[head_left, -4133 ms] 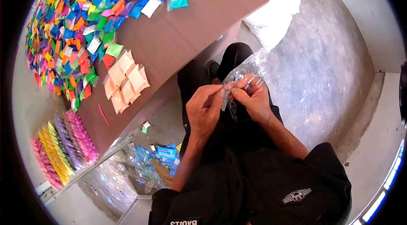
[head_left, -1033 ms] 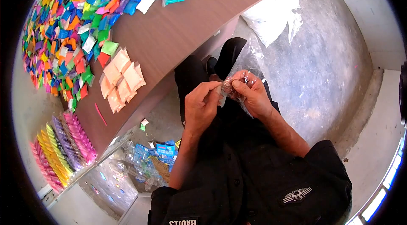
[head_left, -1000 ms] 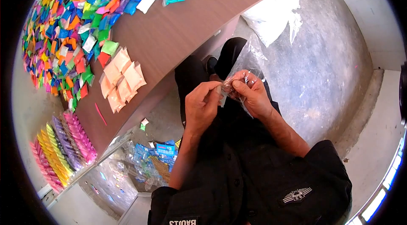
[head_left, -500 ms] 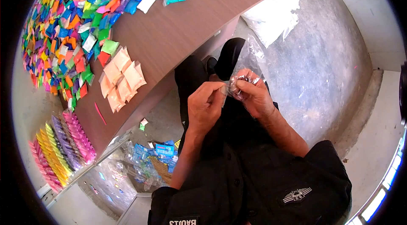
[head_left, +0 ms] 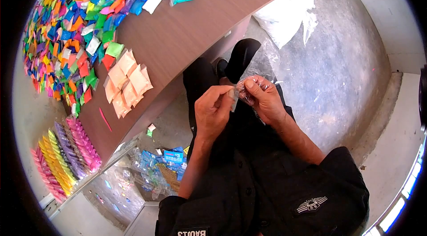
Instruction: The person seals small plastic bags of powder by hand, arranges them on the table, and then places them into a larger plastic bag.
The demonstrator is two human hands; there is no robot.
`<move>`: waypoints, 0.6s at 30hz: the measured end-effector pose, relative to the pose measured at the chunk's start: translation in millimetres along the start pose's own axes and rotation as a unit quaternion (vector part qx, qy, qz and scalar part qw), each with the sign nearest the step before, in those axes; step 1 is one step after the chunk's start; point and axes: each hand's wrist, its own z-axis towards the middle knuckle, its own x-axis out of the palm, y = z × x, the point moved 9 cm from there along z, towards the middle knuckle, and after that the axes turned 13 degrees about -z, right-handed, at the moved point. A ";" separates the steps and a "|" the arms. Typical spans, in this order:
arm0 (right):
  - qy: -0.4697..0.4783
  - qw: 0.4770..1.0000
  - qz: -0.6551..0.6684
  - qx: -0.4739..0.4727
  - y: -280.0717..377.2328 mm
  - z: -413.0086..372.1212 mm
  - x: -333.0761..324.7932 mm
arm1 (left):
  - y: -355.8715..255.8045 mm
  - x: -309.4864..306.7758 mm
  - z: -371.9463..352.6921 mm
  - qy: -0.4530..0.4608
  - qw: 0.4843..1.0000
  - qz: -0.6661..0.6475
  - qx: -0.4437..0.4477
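Over my lap, my left hand (head_left: 214,108) pinches a small edge of clear plastic between thumb and fingertips. Close beside it, my right hand (head_left: 267,101) grips a crumpled clear plastic bag (head_left: 246,93), its thumb pressed on top and the fingers curled behind. The bag's film spans the narrow gap between both hands, and a thin transparent part spreads out beyond my right fingers. Nearest on the table lies a group of peach-coloured packets (head_left: 127,82) in clear wrapping.
A large heap of small multicoloured packets (head_left: 66,36) covers the far left of the brown table (head_left: 178,31). Rows of wrapped packets (head_left: 66,156) stand at its near corner, by a pink stick (head_left: 105,119). A white sack (head_left: 284,9) sits beyond; plastic wrappers (head_left: 155,167) lie below.
The clear bag, which stood up above my right hand, is now lower and more bunched into its grip. My left hand keeps its pinch, almost in the same place.
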 end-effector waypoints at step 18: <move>-0.008 0.998 0.048 -0.035 2.4 2.3 -1.2 | 6.7 1.5 -7.3 -0.044 0.994 -0.052 -0.088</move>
